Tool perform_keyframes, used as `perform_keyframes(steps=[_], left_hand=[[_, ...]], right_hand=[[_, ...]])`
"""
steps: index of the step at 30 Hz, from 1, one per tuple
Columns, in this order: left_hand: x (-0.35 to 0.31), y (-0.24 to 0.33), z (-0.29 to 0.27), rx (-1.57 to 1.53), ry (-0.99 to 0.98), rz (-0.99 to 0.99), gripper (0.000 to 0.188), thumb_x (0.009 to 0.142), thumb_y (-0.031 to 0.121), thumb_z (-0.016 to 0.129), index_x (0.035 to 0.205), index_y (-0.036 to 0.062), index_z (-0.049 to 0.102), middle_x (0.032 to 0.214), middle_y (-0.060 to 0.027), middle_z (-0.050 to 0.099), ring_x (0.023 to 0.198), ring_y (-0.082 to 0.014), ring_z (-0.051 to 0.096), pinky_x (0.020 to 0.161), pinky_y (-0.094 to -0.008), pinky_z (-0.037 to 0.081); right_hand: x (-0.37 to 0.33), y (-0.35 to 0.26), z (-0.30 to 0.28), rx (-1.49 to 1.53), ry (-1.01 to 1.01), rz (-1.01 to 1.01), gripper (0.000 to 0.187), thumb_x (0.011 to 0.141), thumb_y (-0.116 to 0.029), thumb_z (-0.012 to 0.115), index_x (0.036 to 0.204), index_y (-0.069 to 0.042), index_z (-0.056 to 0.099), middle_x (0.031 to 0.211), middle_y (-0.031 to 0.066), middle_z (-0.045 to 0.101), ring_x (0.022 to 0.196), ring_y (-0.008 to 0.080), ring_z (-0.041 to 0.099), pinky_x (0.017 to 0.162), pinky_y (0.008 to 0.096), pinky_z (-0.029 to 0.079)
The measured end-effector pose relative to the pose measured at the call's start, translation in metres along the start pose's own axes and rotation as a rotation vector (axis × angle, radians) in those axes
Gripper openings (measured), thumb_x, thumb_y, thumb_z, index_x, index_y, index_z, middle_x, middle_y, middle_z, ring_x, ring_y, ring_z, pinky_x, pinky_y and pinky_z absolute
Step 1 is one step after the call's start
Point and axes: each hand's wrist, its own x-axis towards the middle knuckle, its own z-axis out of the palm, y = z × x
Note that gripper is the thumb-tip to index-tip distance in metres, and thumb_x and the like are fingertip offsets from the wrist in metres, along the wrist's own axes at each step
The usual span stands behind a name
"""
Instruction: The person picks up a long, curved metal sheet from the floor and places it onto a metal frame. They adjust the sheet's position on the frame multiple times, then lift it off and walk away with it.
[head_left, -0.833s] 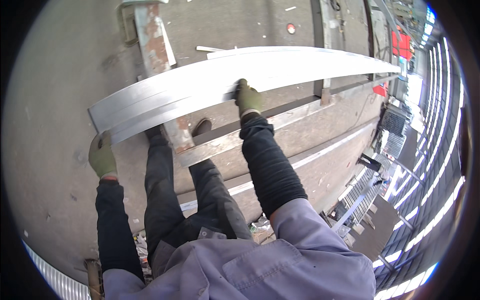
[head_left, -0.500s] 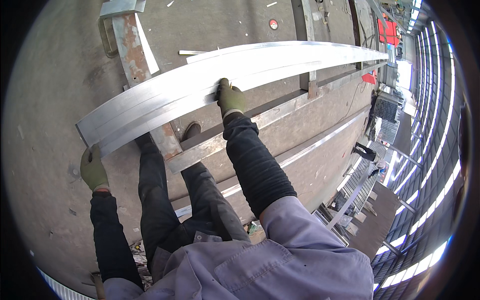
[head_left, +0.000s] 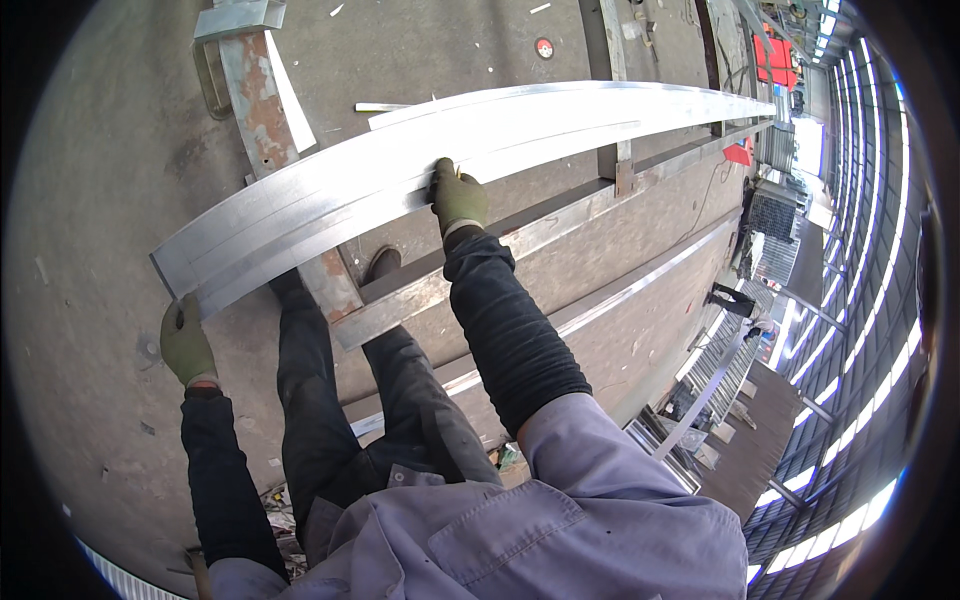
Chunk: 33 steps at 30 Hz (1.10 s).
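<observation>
A long, shiny silver metal panel [head_left: 290, 210] with lengthwise lines lies across a rusty metal frame [head_left: 425, 290], its far end running off to the right. My left hand [head_left: 188, 345], in an olive-green glove, is closed at the panel's near-left corner, thumb on the top and the other fingers mostly hidden. Further along the near edge, my right hand [head_left: 459, 198] in a matching glove grips the panel, with its fingertips over the edge.
A rusty crossbeam [head_left: 250, 85] with a silver metal piece [head_left: 240, 17] on its end juts out past the panel. Narrow offcuts lie beyond it. My shoe [head_left: 383, 264] is beside the frame. Another person [head_left: 738, 303] stands far right, near stacked metal and a long strip [head_left: 705, 390].
Both hands keep their places on the panel, which has hardly moved. The whole view has shifted very slightly. The distant person at the right has changed posture a little.
</observation>
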Motion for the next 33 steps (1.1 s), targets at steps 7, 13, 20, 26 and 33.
perform_keyframes(steps=[7,13,20,26,33], left_hand=[[-0.001,0.003,-0.002,0.019,-0.005,0.010,0.047,0.099,0.035,0.074,0.126,-0.0035,0.071,0.112,-0.0086,0.075,0.098,-0.0163,0.066,0.089,-0.0312,0.052],[-0.003,0.009,0.002,-0.007,-0.015,-0.010,0.046,0.099,0.033,0.073,0.128,-0.0029,0.071,0.115,-0.0081,0.074,0.101,-0.0160,0.065,0.091,-0.0311,0.052],[-0.005,0.019,-0.007,0.076,-0.078,0.001,0.046,0.101,0.034,0.068,0.128,-0.0037,0.070,0.119,-0.0116,0.074,0.107,-0.0196,0.066,0.096,-0.0323,0.050],[-0.002,0.019,-0.005,0.130,-0.065,0.042,0.047,0.102,0.036,0.066,0.126,-0.0039,0.070,0.120,-0.0144,0.074,0.107,-0.0237,0.068,0.096,-0.0351,0.051],[0.008,0.010,-0.009,0.253,-0.071,0.026,0.054,0.101,0.041,0.067,0.126,-0.0060,0.069,0.123,-0.0197,0.074,0.112,-0.0298,0.070,0.098,-0.0386,0.052]], right_hand=[[-0.003,-0.001,0.000,-0.047,-0.002,-0.007,0.061,0.092,-0.055,0.056,0.097,0.003,0.075,0.092,0.0230,0.073,0.087,0.0368,0.070,0.080,0.0440,0.053],[0.005,0.006,-0.002,0.011,-0.006,-0.039,0.049,0.091,-0.049,0.066,0.084,-0.001,0.072,0.068,0.0091,0.068,0.058,0.0196,0.065,0.058,0.0347,0.052],[0.001,-0.008,-0.013,-0.117,-0.110,0.030,0.057,0.091,-0.059,0.068,0.079,-0.004,0.071,0.064,0.0077,0.066,0.057,0.0185,0.065,0.059,0.0349,0.053],[0.014,0.003,-0.007,-0.118,-0.102,-0.003,0.061,0.089,-0.063,0.067,0.084,-0.003,0.074,0.067,0.0098,0.069,0.061,0.0211,0.067,0.063,0.0376,0.055],[0.018,0.009,0.003,-0.173,-0.076,-0.047,0.062,0.090,-0.062,0.065,0.090,-0.002,0.078,0.078,0.0140,0.075,0.072,0.0256,0.074,0.072,0.0392,0.057]])
